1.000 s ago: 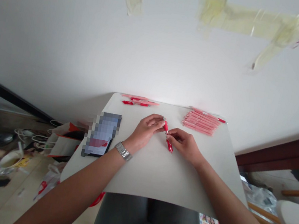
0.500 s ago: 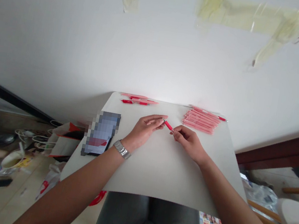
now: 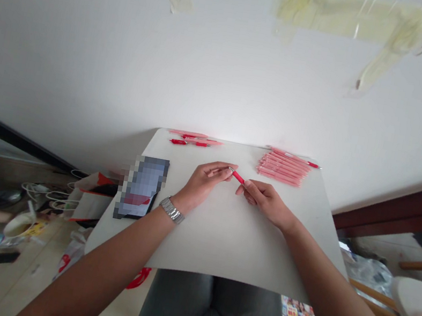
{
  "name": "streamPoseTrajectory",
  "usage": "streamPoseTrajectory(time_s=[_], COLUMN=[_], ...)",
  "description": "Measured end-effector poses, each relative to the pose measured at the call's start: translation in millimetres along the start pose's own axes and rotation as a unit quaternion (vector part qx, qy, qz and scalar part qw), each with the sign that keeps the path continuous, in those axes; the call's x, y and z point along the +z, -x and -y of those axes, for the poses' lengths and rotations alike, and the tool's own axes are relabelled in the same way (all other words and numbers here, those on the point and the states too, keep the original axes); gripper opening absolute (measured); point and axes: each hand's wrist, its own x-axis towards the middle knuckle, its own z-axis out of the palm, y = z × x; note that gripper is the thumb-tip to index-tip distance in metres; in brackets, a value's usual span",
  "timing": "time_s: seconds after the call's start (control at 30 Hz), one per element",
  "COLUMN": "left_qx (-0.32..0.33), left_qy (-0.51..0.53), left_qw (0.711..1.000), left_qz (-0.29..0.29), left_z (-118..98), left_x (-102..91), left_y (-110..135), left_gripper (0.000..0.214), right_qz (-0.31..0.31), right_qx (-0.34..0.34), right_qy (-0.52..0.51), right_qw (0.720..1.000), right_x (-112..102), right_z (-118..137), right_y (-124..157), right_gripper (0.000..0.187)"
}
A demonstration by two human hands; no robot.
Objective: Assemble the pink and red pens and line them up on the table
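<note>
Over the middle of the white table, a red pen (image 3: 237, 176) slants between my two hands. My left hand (image 3: 207, 179), with a metal watch on its wrist, pinches the pen's silvery tip end. The thumb and fingers of my right hand (image 3: 263, 199) grip the pen's other end, hiding that part. Behind my right hand lies a stack of pink, wrapped-looking pens (image 3: 282, 169), with one red-gripped pen (image 3: 311, 165) across its back. Several red and pink pens (image 3: 191, 143) rest at the table's back left.
A tablet or phone (image 3: 144, 187), blurred out, lies on the left of the table (image 3: 216, 241). The wall stands right behind the table's back edge. A white chair (image 3: 419, 309) is at the right; cables and a paper cup (image 3: 19, 225) are at the left.
My right hand has shifted its grip: its thumb now presses on the pen's end and the fingers are curled beneath. The left hand has hardly moved.
</note>
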Motion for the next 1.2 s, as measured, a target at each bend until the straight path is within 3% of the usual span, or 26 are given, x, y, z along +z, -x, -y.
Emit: streamPoseTrajectory(time_s=[0.27,0.5,0.6,0.7,0.8,0.9,1.2], left_qx=[0.012,0.024,0.021,0.003,-0.012,0.004,0.027], left_qy=[-0.026,-0.064,-0.067,-0.02,0.048,0.058,0.016], left_qw=[0.999,0.998,0.997,0.999,0.997,0.996,0.999], left_qz=[-0.02,0.001,0.011,0.024,0.054,0.064,0.007], left_z=[2.0,-8.5,-10.6,-5.9,-0.5,-0.3,-0.8], left_x=[2.8,5.8,7.2,8.8,10.6,13.0,16.4], left_y=[-0.2,4.6,6.4,5.9,4.4,4.0,3.2], left_gripper=[0.036,0.038,0.039,0.043,0.041,0.034,0.037], right_qz=[-0.049,-0.059,-0.02,0.028,0.062,0.07,-0.021], right_qx=[-0.049,-0.064,-0.032,0.01,0.046,0.054,-0.021], right_qy=[0.131,0.156,0.109,-0.008,-0.116,-0.152,0.034], right_qw=[0.989,0.984,0.993,1.0,0.99,0.984,0.999], right_x=[-2.8,-3.2,-4.8,-3.7,-0.3,2.4,6.2], right_z=[-4.0,-1.5,0.2,3.5,5.3,4.4,0.6], right_y=[-1.8,-1.2,-0.1,1.9,3.1,2.7,-0.6], right_gripper=[0.056,0.056,0.059,0.058,0.054,0.052,0.053])
